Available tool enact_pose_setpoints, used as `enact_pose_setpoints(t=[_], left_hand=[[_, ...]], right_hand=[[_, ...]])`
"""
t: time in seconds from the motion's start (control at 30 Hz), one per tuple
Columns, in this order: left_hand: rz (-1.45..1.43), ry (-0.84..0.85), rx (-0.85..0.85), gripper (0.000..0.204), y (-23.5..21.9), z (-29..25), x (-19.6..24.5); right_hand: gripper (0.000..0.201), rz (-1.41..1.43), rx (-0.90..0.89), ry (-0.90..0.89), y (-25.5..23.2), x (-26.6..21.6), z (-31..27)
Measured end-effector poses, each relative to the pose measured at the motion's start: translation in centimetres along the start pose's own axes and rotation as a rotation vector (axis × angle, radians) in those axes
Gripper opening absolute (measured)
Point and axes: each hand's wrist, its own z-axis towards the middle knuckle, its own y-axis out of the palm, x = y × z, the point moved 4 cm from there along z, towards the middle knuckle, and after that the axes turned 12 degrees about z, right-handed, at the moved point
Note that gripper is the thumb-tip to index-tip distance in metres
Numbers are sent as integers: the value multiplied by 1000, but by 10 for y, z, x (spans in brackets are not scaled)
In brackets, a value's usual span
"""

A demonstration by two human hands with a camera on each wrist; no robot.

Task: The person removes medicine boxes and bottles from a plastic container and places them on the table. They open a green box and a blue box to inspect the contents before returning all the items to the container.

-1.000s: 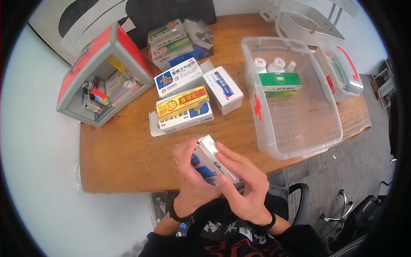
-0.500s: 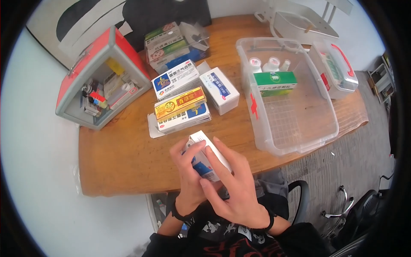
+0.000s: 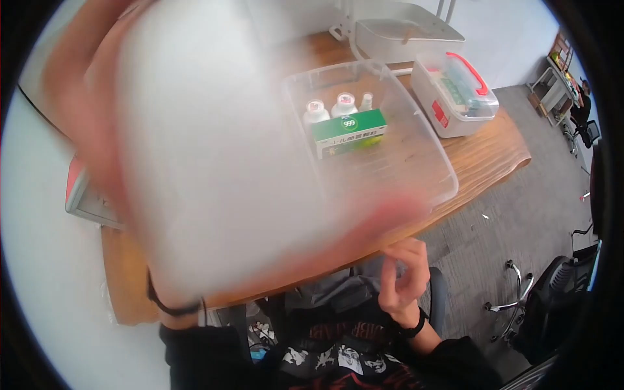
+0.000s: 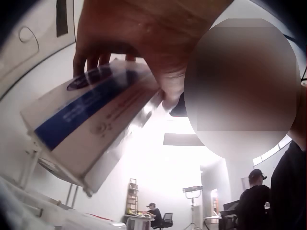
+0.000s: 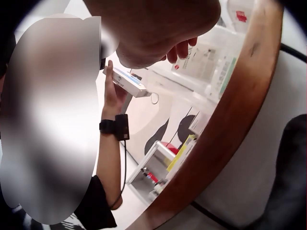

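Observation:
My left hand (image 3: 91, 110) is raised close to the head camera and grips a white medicine box (image 3: 201, 149), which is blurred and covers much of that view. In the left wrist view the medicine box (image 4: 98, 112) shows a blue band and small print, with the fingers of the left hand (image 4: 139, 33) around its far end. Low by the table's front edge, my right hand (image 3: 406, 276) has loosely curled fingers with nothing in them. A clear plastic bin (image 3: 448, 175) on the table holds white bottles (image 3: 345, 104) and a green-and-white medicine box (image 3: 350, 132).
Right of the bin stands a small first-aid case (image 3: 448, 97) with a red handle. A white metal frame (image 3: 409, 39) is behind them. At the left, the grey-and-red cabinet (image 3: 88, 198) is mostly hidden. Office chairs (image 3: 552, 325) stand on the grey floor.
The medicine box, held in both hands over the table's front before, is now lifted near the head camera in the left hand alone. My right hand has let go and moved right. The view has shifted right.

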Motion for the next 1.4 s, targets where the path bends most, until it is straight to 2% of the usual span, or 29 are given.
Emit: enact_pose_setpoints(t=[0.07,0.23,0.33,0.43,0.47,0.57,0.6,0.7,0.8,0.9,1.0,1.1,1.23,1.3,1.4], left_hand=[[-7,103,-186,102,32,24,4],[57,166,-740,79,125,39,21],[99,99,-937,79,152,33,12],[115,188,-792,81,160,14,-3],[150,156,-849,86,159,9,-5],[108,124,-894,82,161,-7,-15],[101,167,-904,69,160,-9,-14],[144,250,-985,47,167,-17,-10],[126,291,-1015,37,178,-23,-12],[177,407,-1095,37,187,-31,-17],[132,398,-1111,40,192,-29,-19],[247,376,-1176,41,202,-28,-15],[245,192,-1178,44,199,-36,-24],[177,170,-1179,44,191,-32,-35],[253,210,-1245,41,181,-31,-43]], right_hand=[[25,-75,38,23,-12,13,5],[15,-180,40,150,-28,52,12],[12,-143,17,276,-29,70,15],[11,-166,-12,188,-30,72,20],[13,-158,-21,200,-29,74,19],[16,-187,-38,201,-28,81,13],[17,-191,-48,203,-28,84,11],[21,-209,-74,199,-27,87,6],[23,-227,-83,177,-28,86,8],[24,-228,-88,172,-28,86,8],[22,-233,-96,171,-27,87,7],[19,-241,-103,173,-28,86,5],[19,-234,-106,170,-27,87,6],[19,-233,-111,174,-28,88,4],[19,-242,-114,172,-28,87,4]])
